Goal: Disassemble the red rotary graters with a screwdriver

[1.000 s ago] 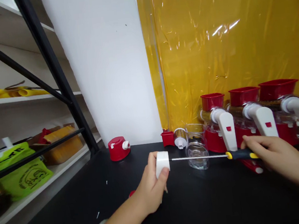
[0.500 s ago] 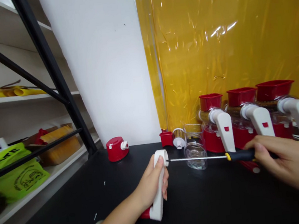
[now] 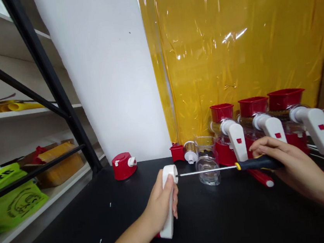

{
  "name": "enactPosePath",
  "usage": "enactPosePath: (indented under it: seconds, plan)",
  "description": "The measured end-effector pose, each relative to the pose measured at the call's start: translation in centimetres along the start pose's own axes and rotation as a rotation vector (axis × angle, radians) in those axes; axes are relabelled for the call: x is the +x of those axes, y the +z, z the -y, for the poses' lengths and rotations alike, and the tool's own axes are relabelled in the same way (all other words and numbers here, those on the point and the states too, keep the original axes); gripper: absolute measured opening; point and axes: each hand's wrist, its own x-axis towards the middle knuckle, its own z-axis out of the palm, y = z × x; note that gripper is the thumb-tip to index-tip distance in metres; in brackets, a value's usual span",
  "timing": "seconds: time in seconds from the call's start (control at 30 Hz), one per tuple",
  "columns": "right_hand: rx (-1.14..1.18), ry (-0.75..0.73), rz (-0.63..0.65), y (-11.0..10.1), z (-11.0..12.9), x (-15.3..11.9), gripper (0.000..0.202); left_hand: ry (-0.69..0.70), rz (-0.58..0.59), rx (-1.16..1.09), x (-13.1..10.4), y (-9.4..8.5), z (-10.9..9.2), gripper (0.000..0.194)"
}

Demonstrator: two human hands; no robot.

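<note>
My left hand (image 3: 162, 203) is wrapped round a white crank handle (image 3: 170, 224), held upright with its round socket end at the top. A bit of the handle's red grip shows low down, beside my wrist. In my right hand (image 3: 291, 161) is a screwdriver (image 3: 256, 163) with a black and yellow grip, lying level. Its long steel shaft points left, and the tip reaches the socket opening of the crank handle. Whether the tip sits on a screw inside is hidden. The fingers of my right hand lie loosely over the back of the grip.
Behind stand three assembled red and white drum graters (image 3: 237, 144). A clear plastic housing (image 3: 208, 170), a grater drum (image 3: 191, 152), a small red hopper (image 3: 177, 153) and a red base (image 3: 124, 165) stand on the black table (image 3: 220, 220). Shelving (image 3: 62, 121) rises at left.
The view has swung slightly to the right. My right fingers have loosened and shifted on the screwdriver grip. The tip stays at the socket of the crank handle.
</note>
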Motion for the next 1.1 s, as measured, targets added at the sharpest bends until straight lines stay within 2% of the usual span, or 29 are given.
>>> enactPosePath:
  seconds: [0.1,0.17,0.23,0.33,0.53,0.93,1.1]
  plan:
    - [0.138,0.230,0.084,0.3,-0.1,0.3,0.046,0.145,0.044,0.168,-0.7,-0.7,0.0,0.048]
    - [0.052,0.332,0.133,0.3,-0.4,0.4,0.056,0.253,0.064,0.283,-1.0,-1.3,0.1,0.047]
    - [-0.067,0.347,0.175,0.1,-0.8,0.5,0.062,0.339,0.059,0.364,-1.2,-1.8,0.1,0.045]
    - [-0.203,0.254,0.195,-0.3,-1.3,0.4,0.060,0.368,0.062,0.409,-1.2,-2.1,0.0,0.042]
    - [-0.425,-0.015,0.082,-0.3,-0.8,0.0,0.058,0.249,0.016,0.253,-0.6,-1.5,0.5,0.041]
    - [-0.571,-0.390,-0.013,-0.8,-0.2,-0.7,0.037,0.013,0.020,-0.062,0.0,-0.2,-0.5,0.050]
    - [-0.527,-0.450,-0.018,-0.9,-0.4,-0.8,0.026,-0.034,0.050,-0.114,0.4,-0.2,-0.6,0.050]
